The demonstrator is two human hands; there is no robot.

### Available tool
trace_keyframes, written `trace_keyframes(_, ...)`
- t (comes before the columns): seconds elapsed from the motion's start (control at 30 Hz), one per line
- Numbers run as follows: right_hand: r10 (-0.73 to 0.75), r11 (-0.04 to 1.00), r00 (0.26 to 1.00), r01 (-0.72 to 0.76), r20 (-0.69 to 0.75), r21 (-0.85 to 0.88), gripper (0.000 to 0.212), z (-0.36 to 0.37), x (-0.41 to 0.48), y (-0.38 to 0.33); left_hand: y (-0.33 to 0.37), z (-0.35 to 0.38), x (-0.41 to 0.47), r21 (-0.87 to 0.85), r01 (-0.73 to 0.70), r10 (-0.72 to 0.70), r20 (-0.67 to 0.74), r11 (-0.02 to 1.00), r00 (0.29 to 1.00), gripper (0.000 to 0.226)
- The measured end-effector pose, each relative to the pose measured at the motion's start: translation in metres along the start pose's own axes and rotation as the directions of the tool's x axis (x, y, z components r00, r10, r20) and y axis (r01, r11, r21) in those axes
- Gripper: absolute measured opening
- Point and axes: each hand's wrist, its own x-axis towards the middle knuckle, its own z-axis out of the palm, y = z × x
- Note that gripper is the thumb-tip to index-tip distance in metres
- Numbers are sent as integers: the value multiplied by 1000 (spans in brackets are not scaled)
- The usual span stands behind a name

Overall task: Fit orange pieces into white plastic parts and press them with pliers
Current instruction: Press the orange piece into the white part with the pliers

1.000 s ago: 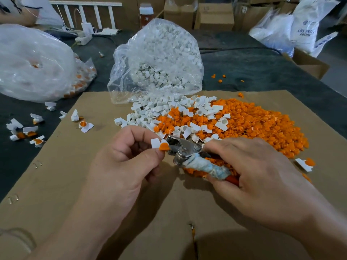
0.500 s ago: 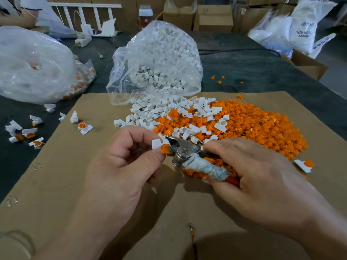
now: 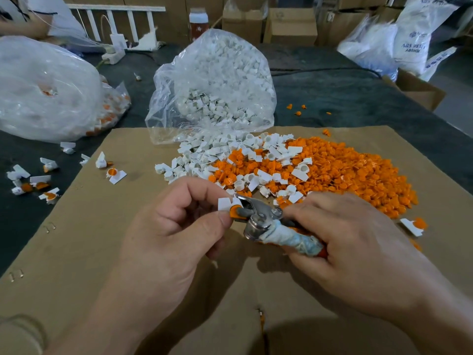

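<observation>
1. Head view, centre: on my feed the left hand (image 3: 176, 226) pinches a white plastic part (image 3: 225, 203) between thumb and curled fingers. An orange piece (image 3: 233, 212) sits at the part's lower edge, held above the cardboard sheet (image 3: 102, 252).
2. The right hand (image 3: 358, 247) is curled round the tape-wrapped handles of the pliers (image 3: 258, 216), whose jaws sit against the orange piece. The fingers hide the far handle.
3. Behind the hands, a pile of orange pieces (image 3: 345, 175) spreads over the cardboard, its near edge blocked by the right hand. On its left side it mixes with loose white parts (image 3: 204, 152) spilling from a clear bag (image 3: 217, 80) at the sheet's far edge.
4. To the left, a second clear bag (image 3: 43, 90) lies on the dark worktop (image 3: 332, 98). Near it is a scatter of assembled parts (image 3: 33, 183), white with orange. One more assembled part (image 3: 412, 225) lies on the cardboard just beyond the right hand.
5. At the back stand cardboard boxes (image 3: 290, 26), a bottle (image 3: 198, 20) and white sacks (image 3: 409, 39).
</observation>
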Motion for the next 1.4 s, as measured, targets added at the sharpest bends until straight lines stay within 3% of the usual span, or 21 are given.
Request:
trace_keyframes(0.37,48,999,998,-49,-28,-18,29,-1,0,-8,2,-1,0,-10,20,-20,-3,1000,1000,13)
trace_keyframes(0.53,74,995,997,-76,36,66,44,5,1,-4,0,-1,2,54,75,-69,-108,996,992,12)
trace_keyframes(0.63,91,995,996,-92,-11,-45,57,9,4,4,-1,-6,6,0,189,-185,-205,982,961,24)
trace_keyframes(0.77,175,965,985,-170,7,-201,68,15,8,10,0,-1,4,-122,430,-436,-32,895,899,18)
trace_keyframes(0.87,218,956,973,-196,79,-220,69,18,11,13,1,4,0,-112,490,-489,39,865,872,12)
trace_keyframes(0.93,199,964,979,-189,34,-188,65,19,12,14,1,8,-1,-116,500,-499,42,858,866,19)
trace_keyframes(1.03,98,993,984,-106,-152,-47,50,15,11,8,0,12,-2,-115,522,-522,33,845,852,29)
trace_keyframes(1.1,-8,999,980,16,-197,39,37,14,9,-3,-1,16,-3,-76,506,-506,12,859,862,30)
trace_keyframes(1.17,-88,994,984,97,-154,55,26,15,10,-14,-3,18,-7,41,408,-408,-12,912,913,27)
trace_keyframes(1.27,-92,994,990,98,-104,55,23,16,10,-19,-1,19,-12,198,217,-226,25,956,974,18)
trace_keyframes(1.4,-28,988,997,39,-78,147,28,11,7,-17,2,21,-10,-25,233,-232,33,972,972,7)
